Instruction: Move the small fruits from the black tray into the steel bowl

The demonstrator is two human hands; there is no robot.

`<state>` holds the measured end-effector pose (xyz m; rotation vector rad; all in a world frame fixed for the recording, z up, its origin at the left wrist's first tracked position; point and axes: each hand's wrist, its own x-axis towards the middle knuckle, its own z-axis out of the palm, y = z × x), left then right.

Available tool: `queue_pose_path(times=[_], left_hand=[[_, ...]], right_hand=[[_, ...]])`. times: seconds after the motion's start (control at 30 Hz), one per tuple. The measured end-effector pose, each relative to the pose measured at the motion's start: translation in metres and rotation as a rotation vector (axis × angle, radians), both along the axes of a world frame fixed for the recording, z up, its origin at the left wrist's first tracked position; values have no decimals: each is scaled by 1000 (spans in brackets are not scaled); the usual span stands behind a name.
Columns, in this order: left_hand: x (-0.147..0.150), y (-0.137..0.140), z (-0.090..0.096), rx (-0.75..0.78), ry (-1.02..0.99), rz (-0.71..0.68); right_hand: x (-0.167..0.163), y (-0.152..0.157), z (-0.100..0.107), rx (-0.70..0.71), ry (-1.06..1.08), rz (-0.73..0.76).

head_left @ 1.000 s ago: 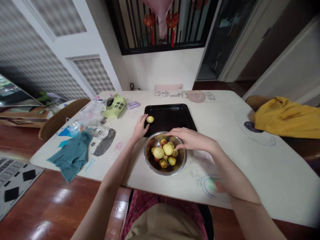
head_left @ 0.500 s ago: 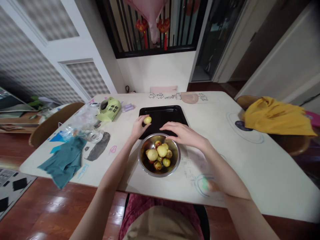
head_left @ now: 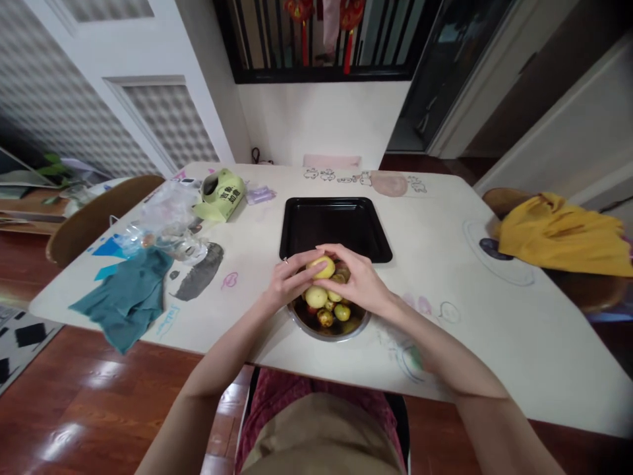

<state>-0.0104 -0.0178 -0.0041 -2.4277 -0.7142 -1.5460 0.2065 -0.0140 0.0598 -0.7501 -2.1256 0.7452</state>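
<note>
Over the far part of the metal bowl point(head_left: 329, 336), my left hand point(head_left: 289, 280) and my right hand point(head_left: 363, 280) meet around a round yellow fruit point(head_left: 324, 266). The fingers of both hands are closed on it, with the left fingers across its near side and the right hand curled about its far and right sides. Below them, the bowl holds several yellow-green fruits point(head_left: 316, 297), some blotched with brown. My hands hide the bowl's far rim. Just beyond them a black baking tray point(head_left: 336, 227) lies with nothing visible in it.
On the left of the white table point(head_left: 430, 231) lie a teal cloth point(head_left: 126, 297), crumpled clear plastic point(head_left: 168, 208) and a light-green paper box point(head_left: 223, 196). Yellow fabric point(head_left: 564, 234) hangs over a chair at the right.
My left hand has brought the yellow fruit from above the tray back over the bowl. My right hand, which was apart, has closed on the fruit too. The view has shifted slightly.
</note>
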Motion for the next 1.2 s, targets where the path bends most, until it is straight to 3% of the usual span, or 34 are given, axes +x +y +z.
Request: queue_pose_path(times=[0.13,0.3,0.53,0.63,0.8,1.0,1.2], left_hand=[[7,-3,2,-6,5,-12],[10,-4,7,-138,45,-124],[3,1,8,-221,134,-227],[2,5,7,-334,167,-286],[3,6,8,-511,232,-390],[2,4,8,-598,278,-370],[1,5,8,-608,280,-370]], right_hand=[[10,-8,13,-57,-36,-19],[41,-20,24,6,-253,32],[50,-39,1,157,-573,269],[45,-39,-8,258,-661,313],[42,-39,-15,415,-731,298],[40,-41,-19,554,-777,202],[40,-39,-17,535,-797,143]])
